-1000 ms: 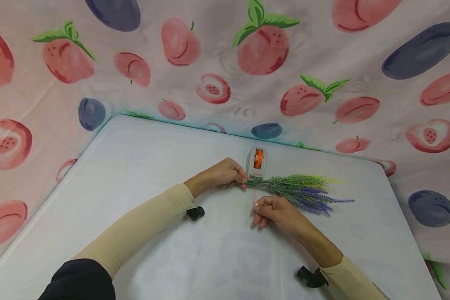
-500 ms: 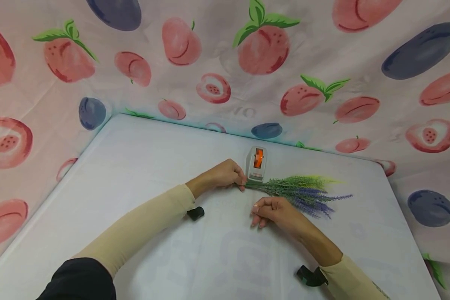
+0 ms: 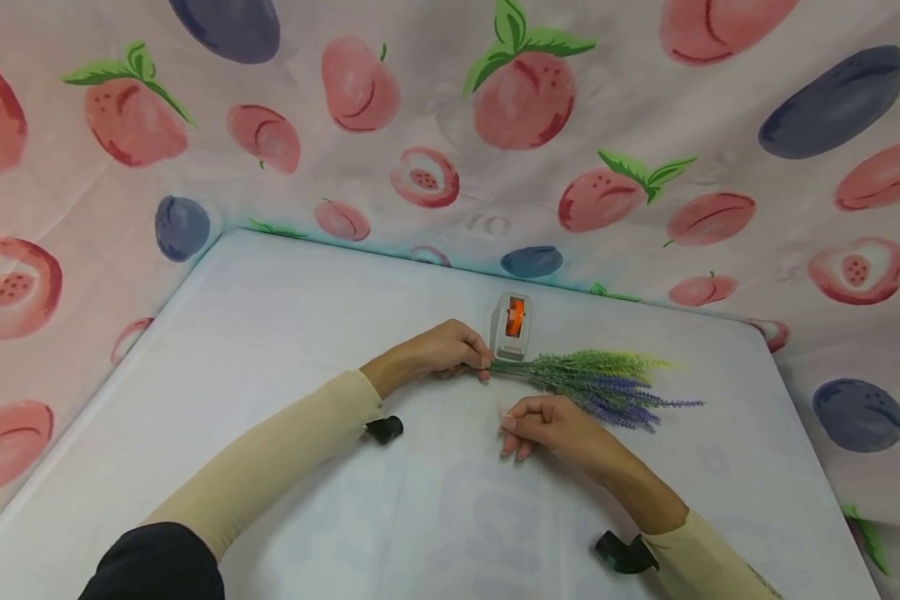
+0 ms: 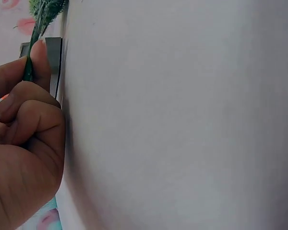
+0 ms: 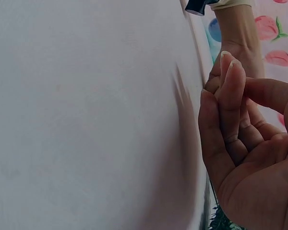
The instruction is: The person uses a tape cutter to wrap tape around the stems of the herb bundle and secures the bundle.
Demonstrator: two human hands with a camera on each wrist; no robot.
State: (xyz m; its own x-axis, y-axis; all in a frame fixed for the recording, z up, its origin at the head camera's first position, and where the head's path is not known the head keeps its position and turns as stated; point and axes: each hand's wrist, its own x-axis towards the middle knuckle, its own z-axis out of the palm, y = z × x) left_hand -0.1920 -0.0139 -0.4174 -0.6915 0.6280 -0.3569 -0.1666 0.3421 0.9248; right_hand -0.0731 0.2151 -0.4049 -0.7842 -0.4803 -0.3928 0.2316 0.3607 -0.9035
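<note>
Currently, flower stems (image 3: 512, 367) pinched by left hand (image 3: 453, 346); at its four o'clock, right hand (image 3: 547, 423) held pinched, any contents undeterminable.

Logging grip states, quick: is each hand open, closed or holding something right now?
Left hand: closed, pinching the flower stems.
Right hand: fingers bent; whether it pinches something thin cannot be told.

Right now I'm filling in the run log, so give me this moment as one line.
left hand: pinching stems of flower bunch | right hand: fingertips together, any hold unclear | tape dispenser: on table
</note>
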